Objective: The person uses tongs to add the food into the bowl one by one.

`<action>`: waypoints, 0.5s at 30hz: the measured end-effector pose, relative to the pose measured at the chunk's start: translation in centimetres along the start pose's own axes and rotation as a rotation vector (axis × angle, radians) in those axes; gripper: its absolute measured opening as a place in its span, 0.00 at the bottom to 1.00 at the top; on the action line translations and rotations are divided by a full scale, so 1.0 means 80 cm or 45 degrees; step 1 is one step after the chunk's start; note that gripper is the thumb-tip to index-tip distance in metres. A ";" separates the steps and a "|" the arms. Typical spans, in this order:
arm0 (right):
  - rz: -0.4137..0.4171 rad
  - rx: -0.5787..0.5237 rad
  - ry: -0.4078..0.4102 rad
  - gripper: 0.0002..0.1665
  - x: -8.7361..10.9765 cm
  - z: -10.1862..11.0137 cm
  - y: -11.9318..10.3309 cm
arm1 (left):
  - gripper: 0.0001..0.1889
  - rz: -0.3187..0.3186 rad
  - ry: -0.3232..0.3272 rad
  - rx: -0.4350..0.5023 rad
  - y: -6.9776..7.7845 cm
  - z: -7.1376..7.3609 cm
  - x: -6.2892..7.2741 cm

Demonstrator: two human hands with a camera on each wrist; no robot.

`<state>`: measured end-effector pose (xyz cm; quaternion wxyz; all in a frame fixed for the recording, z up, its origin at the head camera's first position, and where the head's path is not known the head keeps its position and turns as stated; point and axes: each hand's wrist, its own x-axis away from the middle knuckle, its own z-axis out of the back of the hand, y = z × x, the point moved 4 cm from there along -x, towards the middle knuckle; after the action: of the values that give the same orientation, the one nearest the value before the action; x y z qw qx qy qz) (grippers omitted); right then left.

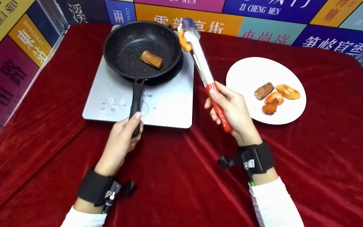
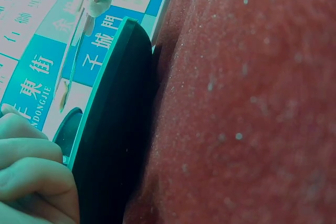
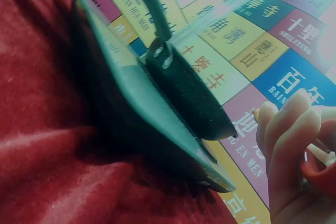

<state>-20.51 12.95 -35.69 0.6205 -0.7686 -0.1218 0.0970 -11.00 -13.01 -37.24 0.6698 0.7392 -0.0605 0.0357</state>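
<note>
My left hand [image 1: 123,140] grips the black handle of a speckled frying pan [image 1: 124,47] on an induction cooker [image 1: 172,107]. One brown piece of food [image 1: 151,59] lies in the pan, right of its middle. In my right hand [image 1: 235,108] are tongs [image 1: 204,63] with red grips. Their tips are raised beside the pan's right rim, with a yellow-orange piece of food [image 1: 184,40] at them. The right wrist view shows the curled fingers [image 3: 289,135] of that hand and part of a red grip [image 3: 321,174]. The left wrist view catches the left hand's knuckles [image 2: 31,177].
To the right, a white plate [image 1: 241,78] holds several food pieces, among them a brown chunk [image 1: 264,91] and a yellowish piece [image 1: 288,91]. Dark red velvet cloth [image 1: 175,176] covers the table. Panels with printed characters [image 1: 263,19] stand behind and at the sides.
</note>
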 end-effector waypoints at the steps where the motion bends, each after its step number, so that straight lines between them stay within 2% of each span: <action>1: -0.003 0.021 0.003 0.26 0.000 -0.002 0.001 | 0.25 0.002 0.000 -0.002 0.000 0.000 0.000; 8: -0.003 0.129 -0.001 0.25 0.001 -0.014 -0.003 | 0.24 0.002 -0.001 0.006 -0.004 0.002 -0.002; 15: -0.014 0.218 -0.020 0.25 0.004 -0.018 -0.003 | 0.24 0.003 0.004 0.021 -0.018 0.005 -0.008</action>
<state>-19.79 11.77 -35.14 0.6835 -0.7113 -0.1219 0.1097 -11.46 -13.28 -38.80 0.6637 0.7446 -0.0601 0.0383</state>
